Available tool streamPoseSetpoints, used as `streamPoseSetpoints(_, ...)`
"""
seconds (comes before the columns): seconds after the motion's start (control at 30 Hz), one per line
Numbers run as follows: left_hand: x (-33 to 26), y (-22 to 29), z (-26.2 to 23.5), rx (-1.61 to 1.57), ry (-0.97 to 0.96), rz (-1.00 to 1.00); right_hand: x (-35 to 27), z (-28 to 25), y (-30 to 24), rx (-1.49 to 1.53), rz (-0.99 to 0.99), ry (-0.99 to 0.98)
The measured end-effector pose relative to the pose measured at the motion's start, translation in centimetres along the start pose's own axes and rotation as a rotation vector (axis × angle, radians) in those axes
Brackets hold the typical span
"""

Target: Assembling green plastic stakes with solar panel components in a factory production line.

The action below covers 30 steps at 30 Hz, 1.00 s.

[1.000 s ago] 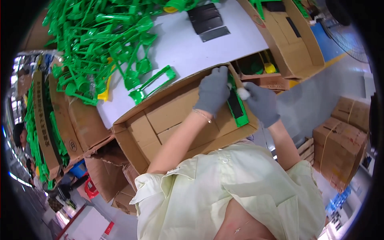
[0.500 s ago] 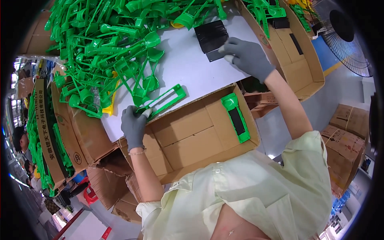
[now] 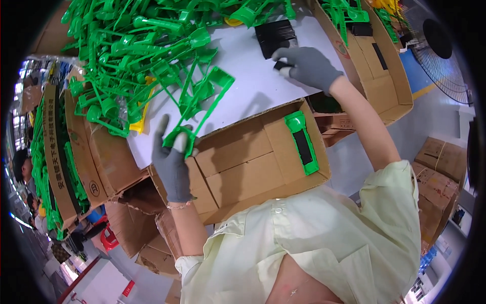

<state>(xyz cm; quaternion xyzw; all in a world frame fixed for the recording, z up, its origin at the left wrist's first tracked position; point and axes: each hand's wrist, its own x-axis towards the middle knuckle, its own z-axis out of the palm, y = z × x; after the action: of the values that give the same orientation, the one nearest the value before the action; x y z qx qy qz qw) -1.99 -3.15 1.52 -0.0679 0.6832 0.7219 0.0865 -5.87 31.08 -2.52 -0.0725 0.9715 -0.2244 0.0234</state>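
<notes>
Now | left hand (image 3: 172,164) clenched on green frame (image 3: 202,109), long axis up-right | right hand (image 3: 309,66) grasping black piece (image 3: 281,65)

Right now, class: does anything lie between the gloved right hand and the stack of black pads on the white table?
Nothing visible: the right hand already touches a small black pad just below the black pad stack.

Your bench: white tabletop (image 3: 263,86) with big heap of green plastic parts (image 3: 136,45) at far left. Flattened cardboard box (image 3: 243,162) at near edge, finished green-and-black piece (image 3: 302,143) lying on it. Open carton (image 3: 374,66) right; floor fan (image 3: 440,50) beyond it.
</notes>
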Motion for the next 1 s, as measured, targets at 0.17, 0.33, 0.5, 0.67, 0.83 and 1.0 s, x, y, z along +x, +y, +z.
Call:
streamPoseSetpoints(0.17, -3.0, -2.4, 1.1, -0.182, -0.094, -0.216, -4.6, -3.6, -5.9, 0.67, 0.028, 0.367)
streamPoseSetpoints(0.33, -4.3, -2.1, 3.3, -0.25, -0.195, -0.297, -8.8, -4.7, -12.0, 1.118, 0.339, -0.035)
streamPoseSetpoints(0.5, -4.8, -2.1, 4.1, -0.239, -0.263, -0.277, -9.7, -2.2, -12.3, 1.045, 0.29, -0.003)
streamPoseSetpoints(0.67, -5.2, -2.1, 4.2, -0.253, -0.287, -0.279, -10.5, -0.9, -12.5, 0.851, 0.244, 0.073)
streamPoseSetpoints(0.83, -5.4, -1.9, 4.3, -0.259, -0.301, -0.282, -10.9, -1.6, -12.9, 0.879, 0.314, 0.047)
streamPoseSetpoints(1.0, -5.3, -1.7, 4.5, -0.26, -0.323, -0.293, -11.0, -1.0, -12.7, 0.696, 0.301, 0.039)
